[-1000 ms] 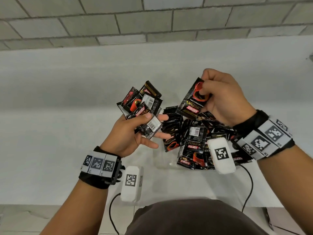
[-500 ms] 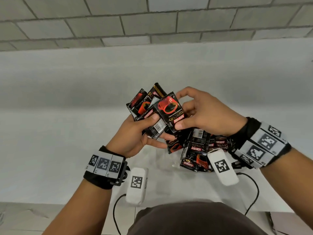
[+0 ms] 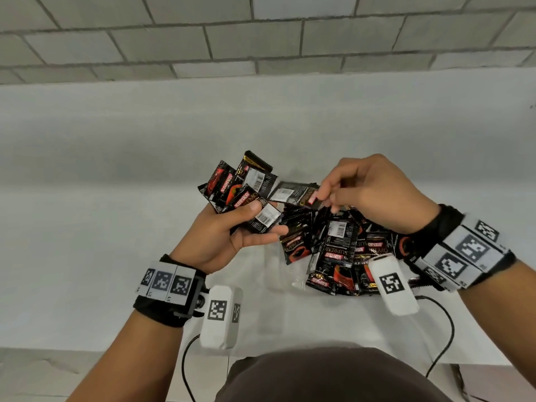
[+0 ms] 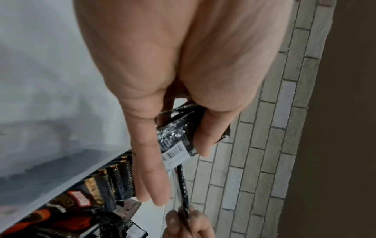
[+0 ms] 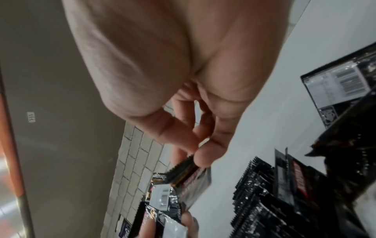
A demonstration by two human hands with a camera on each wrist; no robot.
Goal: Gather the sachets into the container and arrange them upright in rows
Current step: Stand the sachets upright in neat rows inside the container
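Note:
My left hand [image 3: 232, 230] grips a fanned bundle of black and red coffee sachets [image 3: 240, 187], thumb pressed on top of them; the left wrist view shows the same bundle [image 4: 179, 140] between thumb and fingers. My right hand [image 3: 362, 192] pinches one sachet [image 3: 293, 192] by its end, held flat and back side up just right of the bundle. In the right wrist view the fingertips [image 5: 203, 154] pinch its serrated edge. Below both hands a clear container [image 3: 278, 274] holds a heap of sachets [image 3: 339, 250], some standing on edge.
The container sits on a white tabletop [image 3: 87, 227] that runs back to a grey brick wall [image 3: 261, 33]. White tracker boxes [image 3: 222, 320] and cables hang from both wrists near the table's front edge.
The right hand carried its sachet to the bundle in the left hand, then drew right; the sachet now lies flat, back side up. The left hand kept its bundle.

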